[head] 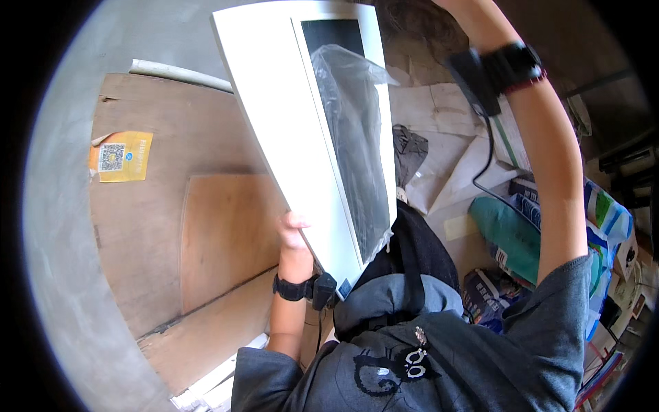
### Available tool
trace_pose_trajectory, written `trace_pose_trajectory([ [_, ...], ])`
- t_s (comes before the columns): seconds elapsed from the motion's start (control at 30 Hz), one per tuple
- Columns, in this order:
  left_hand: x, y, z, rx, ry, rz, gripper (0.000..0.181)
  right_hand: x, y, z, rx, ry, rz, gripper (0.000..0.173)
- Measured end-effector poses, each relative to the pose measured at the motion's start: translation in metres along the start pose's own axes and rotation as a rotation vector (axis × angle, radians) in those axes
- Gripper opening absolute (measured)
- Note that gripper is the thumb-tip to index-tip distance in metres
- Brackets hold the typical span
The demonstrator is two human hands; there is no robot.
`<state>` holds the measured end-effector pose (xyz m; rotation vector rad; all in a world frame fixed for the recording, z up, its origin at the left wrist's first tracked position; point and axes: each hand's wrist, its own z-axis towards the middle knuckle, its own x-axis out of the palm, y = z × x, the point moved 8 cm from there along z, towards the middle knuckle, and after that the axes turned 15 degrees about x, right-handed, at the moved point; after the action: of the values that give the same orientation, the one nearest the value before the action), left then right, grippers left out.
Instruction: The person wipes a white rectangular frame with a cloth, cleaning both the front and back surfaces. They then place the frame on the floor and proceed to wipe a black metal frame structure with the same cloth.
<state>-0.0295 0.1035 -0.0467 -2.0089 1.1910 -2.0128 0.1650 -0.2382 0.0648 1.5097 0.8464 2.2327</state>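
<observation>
A long white panel [280, 129] stands tilted before me, with a small dark label at its lower corner. Set into its right half is a dark glossy strip [329, 33]. Clear plastic film [355, 149] hangs loose and wrinkled over most of that strip. My left hand [294, 232] grips the panel's left edge near its lower end, thumb on the front face; the other fingers are hidden behind it. Up at the top rim, my right hand [450, 3] is raised and mostly cut off, so what it touches cannot be seen.
Wooden boards [149, 216] with a yellow sticker [136, 154] lean on the left by a grey wall [62, 216]. A pale pipe [180, 74] lies along their top. To the right are white sheeting [437, 154], a teal bag [502, 232] and other packages. Cables hang from both wrist devices.
</observation>
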Motion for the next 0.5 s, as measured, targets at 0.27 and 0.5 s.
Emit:
trace_pose_trajectory([
  [0.27,-0.005,-0.018,-0.004,0.078,-0.058,0.078,0.071,-0.107,-0.037,-0.122,0.079,-1.165,-0.016,0.030],
  [0.5,0.008,-0.015,0.007,0.084,-0.023,0.029,0.073,-0.077,-0.119,-0.133,0.332,-1.037,-0.036,0.035],
])
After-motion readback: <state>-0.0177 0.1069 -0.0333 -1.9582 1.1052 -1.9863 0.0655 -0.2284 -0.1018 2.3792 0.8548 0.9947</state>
